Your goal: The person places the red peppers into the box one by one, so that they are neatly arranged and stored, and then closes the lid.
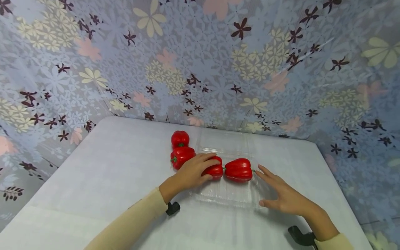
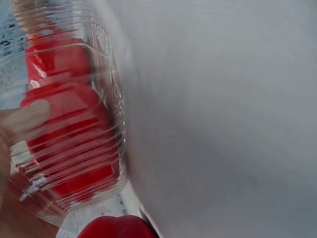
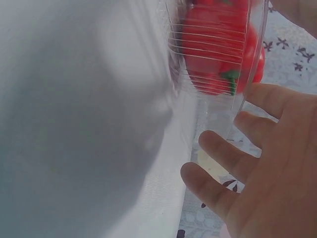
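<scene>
In the head view, the clear plastic container (image 1: 215, 200) sits on the white worktop (image 1: 93, 166). The left hand (image 1: 192, 172) grasps a red pepper (image 1: 214, 171) inside the container; a second pepper (image 1: 238, 170) lies to its right within it. A third pepper (image 1: 182, 156) and a fourth pepper (image 1: 180, 139) rest left of the container. The right hand (image 1: 285, 194), holding nothing, hovers right of it.

The left wrist view shows the left thumb (image 2: 35, 114) against the pepper within the container.

The right wrist view shows outstretched fingers (image 3: 230, 158) by the container's rim; whether any touch it is unclear.
</scene>
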Action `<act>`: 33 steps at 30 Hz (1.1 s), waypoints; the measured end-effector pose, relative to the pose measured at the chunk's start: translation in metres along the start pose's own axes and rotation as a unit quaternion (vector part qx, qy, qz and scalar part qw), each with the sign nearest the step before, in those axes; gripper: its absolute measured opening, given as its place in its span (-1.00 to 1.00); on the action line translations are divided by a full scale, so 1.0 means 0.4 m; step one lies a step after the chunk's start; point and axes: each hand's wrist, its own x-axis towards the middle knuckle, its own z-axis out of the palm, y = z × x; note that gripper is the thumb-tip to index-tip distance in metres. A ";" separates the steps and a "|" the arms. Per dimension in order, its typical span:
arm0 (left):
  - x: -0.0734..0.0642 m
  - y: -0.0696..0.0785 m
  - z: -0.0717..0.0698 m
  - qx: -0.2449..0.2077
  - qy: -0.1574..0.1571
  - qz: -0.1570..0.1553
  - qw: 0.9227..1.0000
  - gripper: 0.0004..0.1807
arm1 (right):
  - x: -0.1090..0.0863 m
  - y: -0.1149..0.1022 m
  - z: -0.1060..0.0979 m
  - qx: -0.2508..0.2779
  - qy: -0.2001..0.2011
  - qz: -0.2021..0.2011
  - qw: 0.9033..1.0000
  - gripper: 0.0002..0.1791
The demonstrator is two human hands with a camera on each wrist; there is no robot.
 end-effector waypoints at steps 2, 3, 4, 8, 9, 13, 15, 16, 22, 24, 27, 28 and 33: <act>0.003 0.000 -0.001 0.004 0.004 0.002 1.000 -0.32 | 0.001 0.000 -0.003 0.000 -0.001 0.004 1.000 -0.03; 0.003 -0.001 -0.001 0.006 0.006 0.003 1.000 -0.32 | 0.003 0.001 -0.002 0.004 -0.004 0.008 1.000 -0.02; 0.002 0.000 -0.002 0.006 0.006 0.002 1.000 -0.33 | 0.003 0.001 -0.001 0.006 -0.006 0.009 1.000 -0.03; -0.002 0.003 -0.005 0.006 0.008 -0.003 1.000 -0.32 | 0.005 0.003 0.004 0.014 -0.009 0.019 1.000 -0.02; -0.003 0.004 -0.006 0.008 0.007 -0.004 1.000 -0.30 | 0.005 0.003 0.005 0.015 -0.011 0.021 1.000 -0.02; -0.001 0.006 -0.007 0.031 0.009 0.002 0.999 -0.27 | 0.003 0.002 -0.001 0.007 -0.011 0.014 1.000 -0.02; -0.001 0.007 -0.008 0.040 0.011 0.003 0.999 -0.26 | 0.004 0.001 -0.004 0.002 -0.010 0.009 1.000 -0.02; -0.001 0.008 -0.009 0.040 0.014 0.003 0.999 -0.27 | 0.004 0.001 -0.005 0.001 -0.009 0.008 1.000 -0.03; -0.008 0.007 -0.018 0.022 0.028 0.001 0.999 -0.27 | 0.003 0.002 0.002 0.015 -0.018 0.029 0.999 -0.03; -0.014 0.004 -0.025 0.010 0.039 -0.001 0.999 -0.29 | 0.000 0.003 0.005 0.014 -0.022 0.036 0.999 -0.03; -0.022 -0.008 -0.050 -0.015 0.070 -0.008 0.997 -0.33 | -0.001 0.003 0.004 0.000 -0.018 0.027 0.999 -0.02; -0.025 -0.015 -0.061 -0.020 0.080 -0.014 0.996 -0.34 | -0.001 0.003 0.003 -0.004 -0.016 0.025 1.000 -0.02; -0.048 -0.068 -0.124 -0.024 0.095 -0.032 0.995 -0.43 | 0.004 0.001 -0.001 0.001 -0.016 0.024 1.000 -0.03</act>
